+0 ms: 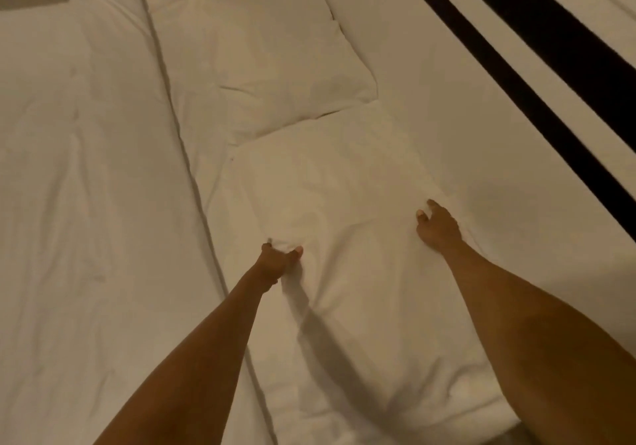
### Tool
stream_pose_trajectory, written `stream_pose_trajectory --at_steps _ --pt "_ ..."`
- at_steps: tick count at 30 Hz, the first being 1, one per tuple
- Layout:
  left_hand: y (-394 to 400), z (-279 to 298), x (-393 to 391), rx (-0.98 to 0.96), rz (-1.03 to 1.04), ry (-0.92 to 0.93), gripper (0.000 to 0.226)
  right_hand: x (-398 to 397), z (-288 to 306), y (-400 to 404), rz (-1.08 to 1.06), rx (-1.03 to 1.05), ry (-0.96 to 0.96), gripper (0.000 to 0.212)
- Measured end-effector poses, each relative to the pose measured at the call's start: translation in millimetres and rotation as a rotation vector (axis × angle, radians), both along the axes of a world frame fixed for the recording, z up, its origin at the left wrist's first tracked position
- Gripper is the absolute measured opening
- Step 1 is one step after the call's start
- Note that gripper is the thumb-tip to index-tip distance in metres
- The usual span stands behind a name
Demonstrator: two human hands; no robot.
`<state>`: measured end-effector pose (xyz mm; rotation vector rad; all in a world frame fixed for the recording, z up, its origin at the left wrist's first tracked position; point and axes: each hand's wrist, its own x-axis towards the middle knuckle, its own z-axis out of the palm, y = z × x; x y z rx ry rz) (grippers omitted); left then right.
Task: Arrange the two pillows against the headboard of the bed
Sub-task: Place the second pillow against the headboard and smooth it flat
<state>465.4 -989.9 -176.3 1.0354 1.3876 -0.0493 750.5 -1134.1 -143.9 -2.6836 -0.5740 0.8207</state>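
Two white pillows lie end to end on the bed. The far pillow (254, 48) rests flat toward the top of the view. The near pillow (347, 183) lies below it, creased. My left hand (277, 262) pinches a fold of the near pillow's fabric on its left side. My right hand (437, 227) presses on the pillow's right edge with fingers spread, next to the white padded headboard (464, 107), which runs diagonally along the right.
A white duvet (79, 186) covers the bed on the left, with a seam between it and the pillows. Two dark stripes (537, 66) cross the surface beyond the headboard at the right. A beige wall shows at the top left.
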Motion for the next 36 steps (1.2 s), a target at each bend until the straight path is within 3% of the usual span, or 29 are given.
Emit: stream_pose_trajectory --at_steps 2,3,7,11,14,18,23,30,36 --pt "-3 -1 5 0.049 -0.030 0.037 0.051 -6 -7 -2 -0.021 -0.009 -0.020 0.056" --pt "-4 -2 5 0.068 -0.031 0.042 0.053 -7 -9 -3 -0.030 -0.010 -0.022 0.056" --pt "-3 7 14 0.115 -0.063 0.099 0.095 -10 -4 -4 -0.057 -0.009 -0.047 0.059" --pt "-2 40 28 0.545 -0.271 0.241 0.081 -29 6 -8 -0.092 0.003 -0.118 0.059" --pt "11 51 45 0.812 -0.495 0.173 0.065 -48 9 -13 -0.170 0.068 -0.170 0.059" --pt "25 57 79 1.027 -0.815 0.087 0.063 -72 6 -12 -0.230 0.122 -0.256 0.058" --pt "33 48 123 1.156 -1.150 0.021 0.063 -90 -9 -4 -0.368 0.183 -0.309 0.057" --pt "24 24 188 1.268 -1.481 0.035 0.062 -93 -41 9 -0.462 0.081 -0.402 0.058" --pt "11 -3 214 1.308 -1.565 0.015 0.058 -88 -58 9 -0.454 0.048 -0.435 0.057"
